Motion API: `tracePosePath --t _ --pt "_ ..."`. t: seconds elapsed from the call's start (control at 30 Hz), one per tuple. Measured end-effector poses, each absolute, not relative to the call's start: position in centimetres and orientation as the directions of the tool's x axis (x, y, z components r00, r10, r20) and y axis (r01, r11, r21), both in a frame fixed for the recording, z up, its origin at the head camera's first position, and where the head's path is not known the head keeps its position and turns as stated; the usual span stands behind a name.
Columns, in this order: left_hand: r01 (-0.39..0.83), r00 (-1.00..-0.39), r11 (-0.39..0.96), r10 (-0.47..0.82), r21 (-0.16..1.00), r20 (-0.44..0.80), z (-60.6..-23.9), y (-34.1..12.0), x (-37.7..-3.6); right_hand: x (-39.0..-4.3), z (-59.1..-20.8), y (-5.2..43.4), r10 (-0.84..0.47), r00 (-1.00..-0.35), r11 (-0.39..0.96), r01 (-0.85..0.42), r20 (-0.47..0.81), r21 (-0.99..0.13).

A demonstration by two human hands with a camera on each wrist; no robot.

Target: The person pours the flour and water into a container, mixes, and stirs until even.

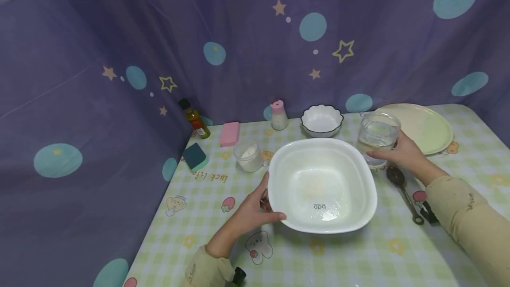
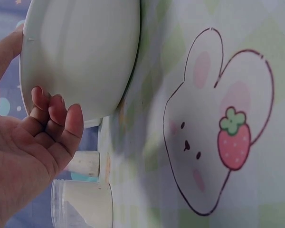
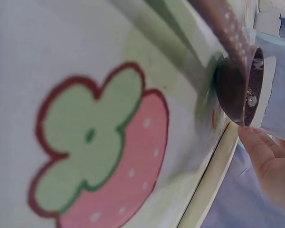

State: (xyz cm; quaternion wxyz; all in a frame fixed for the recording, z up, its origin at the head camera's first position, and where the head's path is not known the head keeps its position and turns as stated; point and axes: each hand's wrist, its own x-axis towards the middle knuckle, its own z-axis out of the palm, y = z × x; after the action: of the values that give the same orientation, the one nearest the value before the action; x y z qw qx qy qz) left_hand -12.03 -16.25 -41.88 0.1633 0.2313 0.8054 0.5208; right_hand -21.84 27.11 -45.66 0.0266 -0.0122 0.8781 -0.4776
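Note:
A white basin [image 1: 322, 189] with a wet sheen inside stands in the middle of the table. My left hand [image 1: 251, 207] grips its left side, thumb over the rim and fingers curled against the outer wall, as the left wrist view shows with the hand [image 2: 33, 142] at the basin [image 2: 80, 57]. With my right hand [image 1: 402, 152] I hold a clear container of water [image 1: 378, 134] just beyond the basin's right rim. A dark spoon [image 1: 396, 176] lies below that hand; in the right wrist view the spoon [image 3: 232, 90] partly hides the container.
Behind the basin are a scalloped white bowl [image 1: 322, 121] and a pink-topped shaker [image 1: 279, 114]. Leftward stand a tub of white powder [image 1: 249, 156], a pink block [image 1: 229, 134], a sponge [image 1: 195, 157] and an oil bottle [image 1: 195, 121]. A pale plate [image 1: 426, 127] lies at back right.

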Motion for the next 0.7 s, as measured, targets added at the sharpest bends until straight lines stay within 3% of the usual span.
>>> tracePosePath --t 0.7 --pt "0.161 -0.841 0.349 0.539 0.923 -0.057 -40.84 -16.03 -11.77 -22.44 -45.98 27.4 -0.052 -0.998 0.527 -0.001 -0.03 -0.85"
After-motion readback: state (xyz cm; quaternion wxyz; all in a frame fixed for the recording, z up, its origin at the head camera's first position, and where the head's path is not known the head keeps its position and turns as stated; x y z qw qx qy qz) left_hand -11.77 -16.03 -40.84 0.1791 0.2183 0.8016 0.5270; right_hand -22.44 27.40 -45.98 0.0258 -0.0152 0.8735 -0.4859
